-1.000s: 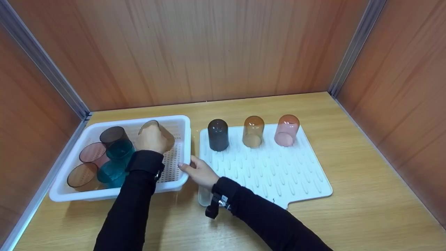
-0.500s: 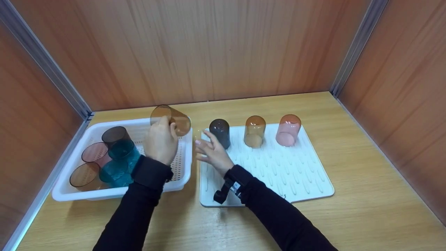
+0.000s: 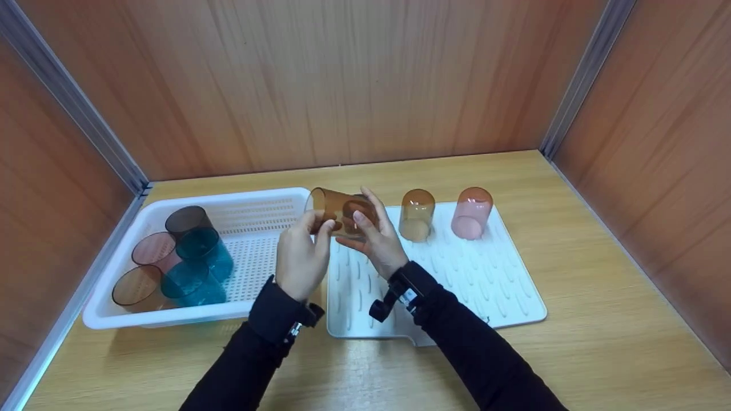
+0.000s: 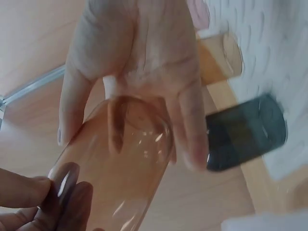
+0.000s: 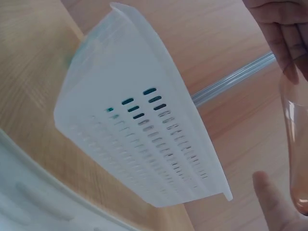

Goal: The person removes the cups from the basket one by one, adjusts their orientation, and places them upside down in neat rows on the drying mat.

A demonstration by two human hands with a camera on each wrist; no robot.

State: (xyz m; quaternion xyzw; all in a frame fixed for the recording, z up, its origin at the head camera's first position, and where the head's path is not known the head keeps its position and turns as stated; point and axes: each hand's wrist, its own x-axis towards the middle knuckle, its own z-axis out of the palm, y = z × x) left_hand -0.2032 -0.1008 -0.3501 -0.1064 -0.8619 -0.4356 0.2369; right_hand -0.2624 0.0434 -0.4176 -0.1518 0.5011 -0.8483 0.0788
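An amber tumbler is held on its side in the air between basket and mat. My left hand pinches it near its mouth with thumb and fingers, also seen low at the left in the left wrist view. My right hand is spread around the tumbler's rounded base, fingers mostly straight. In the right wrist view, a right-hand digit stands apart from the tumbler. Behind it is an upside-down dark tumbler, mostly hidden in the head view.
A white slotted basket holds several tumblers, including teal ones, a pink one, an amber one and a dark one. On the white ridged mat, an amber tumbler and a pink tumbler stand upside down.
The left hand has lifted the amber tumbler out of the basket and carried it right. The right hand has left the basket's rim and come up around the tumbler's base.
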